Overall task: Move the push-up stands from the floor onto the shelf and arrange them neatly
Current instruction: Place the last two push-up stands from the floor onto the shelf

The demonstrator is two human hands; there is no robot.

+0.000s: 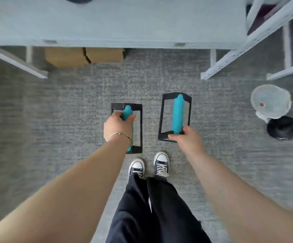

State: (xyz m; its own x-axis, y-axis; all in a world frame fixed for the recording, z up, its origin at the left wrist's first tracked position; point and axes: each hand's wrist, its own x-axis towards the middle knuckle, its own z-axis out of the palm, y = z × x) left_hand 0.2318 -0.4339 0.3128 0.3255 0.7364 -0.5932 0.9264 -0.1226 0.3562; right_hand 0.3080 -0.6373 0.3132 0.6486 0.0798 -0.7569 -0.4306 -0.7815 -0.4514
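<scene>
Two push-up stands with black frames and teal handles are below me over the grey carpet. My left hand (117,127) is closed around the teal handle of the left push-up stand (138,123). My right hand (186,139) grips the near end of the right push-up stand (177,113), fingers on its black frame and the handle's end. That stand is tilted slightly. The pale blue shelf (115,23) spans the top of the view, in front of me.
Cardboard boxes (84,57) sit under the shelf. A white metal rack (230,64) stands at the right. A round grey device (270,102) and a black object (286,128) lie on the floor at far right. My feet (149,165) stand just behind the stands.
</scene>
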